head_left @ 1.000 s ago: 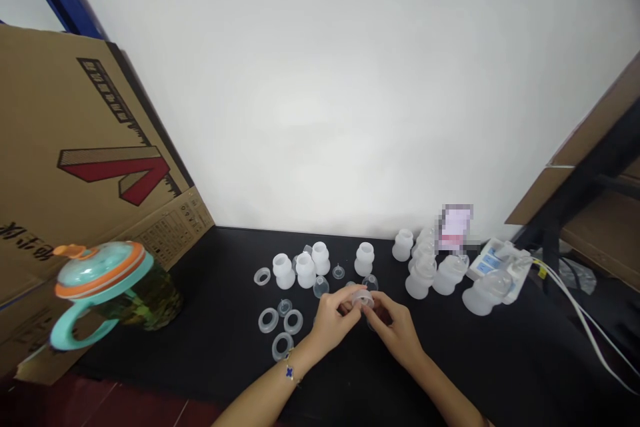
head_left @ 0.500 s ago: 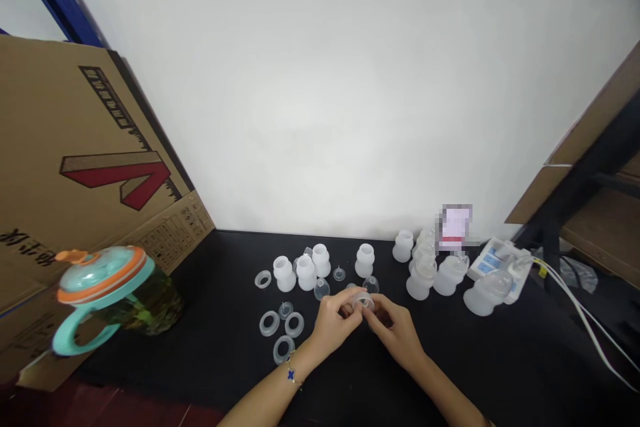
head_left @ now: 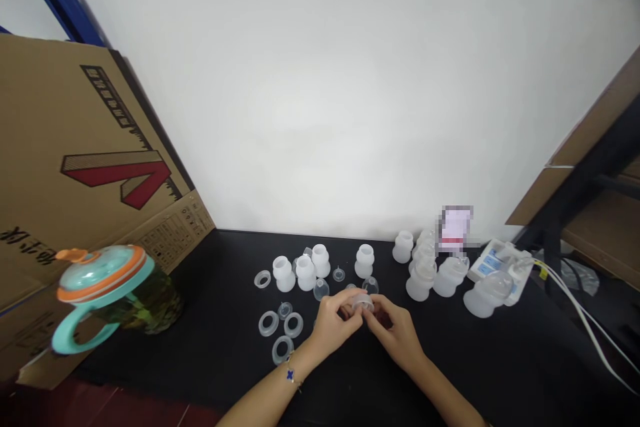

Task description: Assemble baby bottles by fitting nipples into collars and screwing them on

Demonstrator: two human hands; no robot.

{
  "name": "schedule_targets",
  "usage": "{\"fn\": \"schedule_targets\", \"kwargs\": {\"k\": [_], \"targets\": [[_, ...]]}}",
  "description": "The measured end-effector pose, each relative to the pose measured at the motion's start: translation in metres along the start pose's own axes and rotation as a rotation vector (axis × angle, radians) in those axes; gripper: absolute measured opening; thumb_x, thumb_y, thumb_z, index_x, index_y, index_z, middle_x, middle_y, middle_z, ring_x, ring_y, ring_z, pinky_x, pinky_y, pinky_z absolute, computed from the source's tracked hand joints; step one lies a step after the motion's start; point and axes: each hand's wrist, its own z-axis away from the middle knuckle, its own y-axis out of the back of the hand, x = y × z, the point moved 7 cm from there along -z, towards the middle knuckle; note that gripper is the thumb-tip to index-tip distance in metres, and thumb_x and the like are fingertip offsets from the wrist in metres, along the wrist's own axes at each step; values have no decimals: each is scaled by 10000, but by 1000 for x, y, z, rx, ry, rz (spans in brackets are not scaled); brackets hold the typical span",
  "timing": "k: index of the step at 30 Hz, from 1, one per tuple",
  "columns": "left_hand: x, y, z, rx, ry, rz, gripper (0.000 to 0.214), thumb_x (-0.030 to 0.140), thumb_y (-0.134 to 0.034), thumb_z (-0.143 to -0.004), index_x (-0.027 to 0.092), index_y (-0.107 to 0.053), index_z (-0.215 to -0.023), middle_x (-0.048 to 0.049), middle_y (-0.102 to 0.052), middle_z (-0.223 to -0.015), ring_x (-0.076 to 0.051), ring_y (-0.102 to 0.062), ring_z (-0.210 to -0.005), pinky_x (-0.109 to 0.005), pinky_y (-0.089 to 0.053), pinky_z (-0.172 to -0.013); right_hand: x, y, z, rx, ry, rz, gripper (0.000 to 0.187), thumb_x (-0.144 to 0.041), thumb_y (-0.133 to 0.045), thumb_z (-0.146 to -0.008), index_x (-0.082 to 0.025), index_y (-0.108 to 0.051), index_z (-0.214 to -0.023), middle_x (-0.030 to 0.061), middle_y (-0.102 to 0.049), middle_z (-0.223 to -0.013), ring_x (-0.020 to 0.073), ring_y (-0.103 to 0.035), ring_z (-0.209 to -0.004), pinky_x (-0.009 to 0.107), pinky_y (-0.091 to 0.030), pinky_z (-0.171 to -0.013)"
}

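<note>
Both my hands meet over the black table [head_left: 210, 340], fingers pinched round one small translucent plastic part [head_left: 362, 303]. My left hand [head_left: 334, 323], with a bracelet at the wrist, grips its left side. My right hand [head_left: 395, 330] grips its right side. Just beyond the fingers lie clear domes [head_left: 321, 289] and white bottle-shaped pieces [head_left: 305, 272]. Three translucent rings [head_left: 281, 329] lie left of my left hand.
A teal mug with an orange-rimmed lid [head_left: 103, 297] stands at the left before a leaning cardboard box [head_left: 85, 153]. More white bottle pieces [head_left: 425, 270] and a white device with cables [head_left: 505, 260] sit at the right. A white wall backs the table.
The hands stay together on the small part, with only slight finger movement. The view shifted a little.
</note>
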Motion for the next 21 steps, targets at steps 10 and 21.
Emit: {"fn": "schedule_targets", "kwargs": {"k": [10, 21], "targets": [[-4, 0, 0, 7, 5, 5, 308, 154, -619, -789, 167, -785, -1048, -7, -713, -660, -104, -536, -486, -201, -452, -511, 0, -3, 0, -15, -6, -7, 256, -415, -547, -972, -204, -678, -1033, -16, -652, -680, 143, -572, -563, 231, -416, -535], [1, 0, -1, -16, -10, 35, 320, 163, -605, -835, 171, -750, -1120, -28, -761, -788, -114, -587, -541, -203, -476, -536, 2, 1, 0, 7, -20, 0, 245, -400, -559, -959, -201, -672, -1045, -19, -639, -678, 145, -571, -561, 230, -405, -524]]}}
